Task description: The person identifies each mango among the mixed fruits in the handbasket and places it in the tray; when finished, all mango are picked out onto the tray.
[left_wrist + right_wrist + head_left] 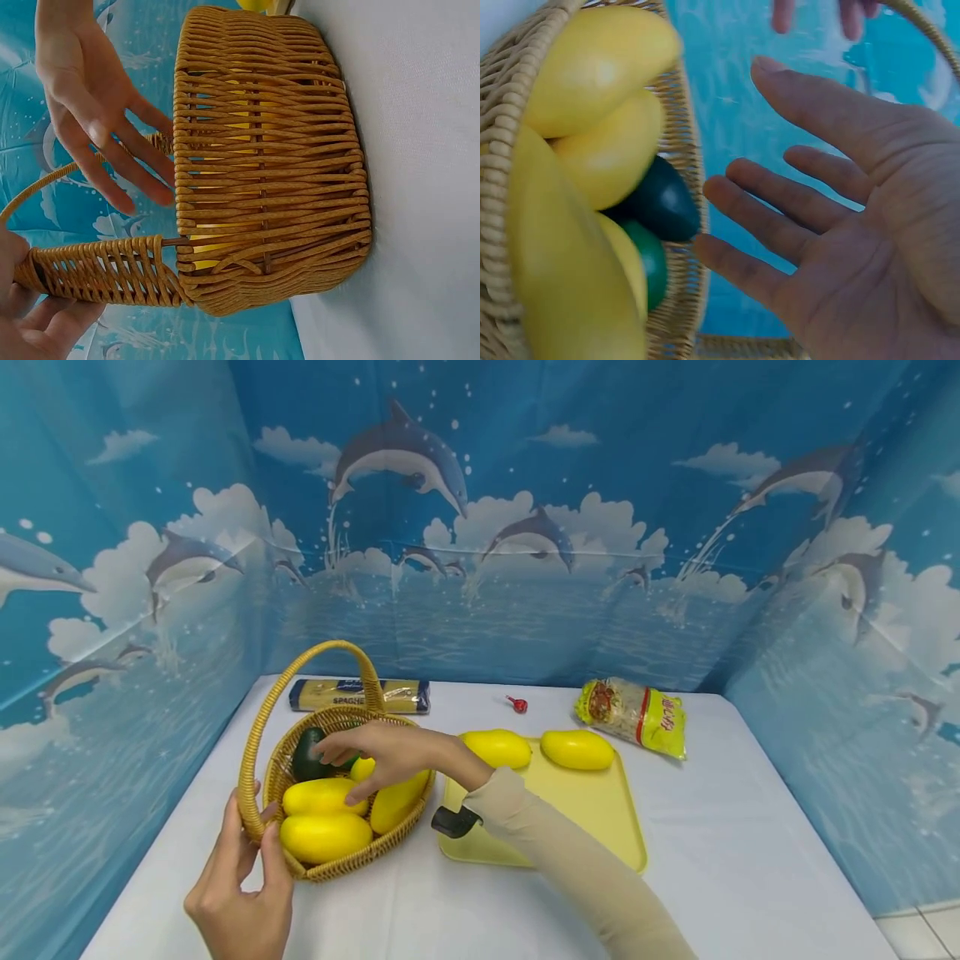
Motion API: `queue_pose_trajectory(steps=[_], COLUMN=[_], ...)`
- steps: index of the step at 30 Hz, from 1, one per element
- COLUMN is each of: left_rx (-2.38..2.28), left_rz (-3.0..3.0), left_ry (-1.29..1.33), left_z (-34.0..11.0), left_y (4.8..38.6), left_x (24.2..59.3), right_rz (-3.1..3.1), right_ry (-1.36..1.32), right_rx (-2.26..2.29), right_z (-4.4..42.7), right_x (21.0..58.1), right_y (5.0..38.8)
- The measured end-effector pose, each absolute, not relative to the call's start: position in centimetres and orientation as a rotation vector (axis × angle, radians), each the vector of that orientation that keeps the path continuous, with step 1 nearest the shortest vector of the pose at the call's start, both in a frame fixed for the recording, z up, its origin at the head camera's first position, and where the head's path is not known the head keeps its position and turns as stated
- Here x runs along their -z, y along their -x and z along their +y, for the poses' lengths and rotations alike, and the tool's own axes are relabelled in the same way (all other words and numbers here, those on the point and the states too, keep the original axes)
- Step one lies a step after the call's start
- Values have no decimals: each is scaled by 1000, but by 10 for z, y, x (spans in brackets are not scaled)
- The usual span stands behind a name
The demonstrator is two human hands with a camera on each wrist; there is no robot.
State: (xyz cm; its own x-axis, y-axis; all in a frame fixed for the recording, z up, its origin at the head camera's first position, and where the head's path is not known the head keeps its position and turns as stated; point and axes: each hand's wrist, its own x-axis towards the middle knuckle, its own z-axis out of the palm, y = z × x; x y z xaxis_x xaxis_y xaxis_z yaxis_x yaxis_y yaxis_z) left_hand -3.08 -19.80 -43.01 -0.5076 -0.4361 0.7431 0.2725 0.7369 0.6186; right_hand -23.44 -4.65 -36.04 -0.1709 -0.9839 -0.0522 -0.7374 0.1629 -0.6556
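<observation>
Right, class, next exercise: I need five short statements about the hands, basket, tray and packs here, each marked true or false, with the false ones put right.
1. The left hand grips the handle of the basket. True.
2. The tray is bare. False: two yellow fruits lie on it.
3. The spaghetti pack lies beyond the basket, as the head view shows. True.
4. The right hand grips a dark green fruit. False: it is over the basket with its fingers apart, gripping nothing.
5. The small red item lies between the spaghetti pack and the yellow-and-clear bag. True.
</observation>
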Motion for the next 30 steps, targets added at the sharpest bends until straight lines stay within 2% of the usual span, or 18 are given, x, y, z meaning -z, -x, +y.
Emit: queue_pose_trajectory(steps=[12,30], left_rx=[866,885], left_rz=[-1967,-2000], left_ry=[-139,-159], left_z=[-199,-196], left_y=[28,25], left_x=[427,425], right_rz=[1996,2067], right_ry=[1494,1333], right_rx=[476,179], right_z=[-88,-115], right_x=[390,390], right_y=[240,246])
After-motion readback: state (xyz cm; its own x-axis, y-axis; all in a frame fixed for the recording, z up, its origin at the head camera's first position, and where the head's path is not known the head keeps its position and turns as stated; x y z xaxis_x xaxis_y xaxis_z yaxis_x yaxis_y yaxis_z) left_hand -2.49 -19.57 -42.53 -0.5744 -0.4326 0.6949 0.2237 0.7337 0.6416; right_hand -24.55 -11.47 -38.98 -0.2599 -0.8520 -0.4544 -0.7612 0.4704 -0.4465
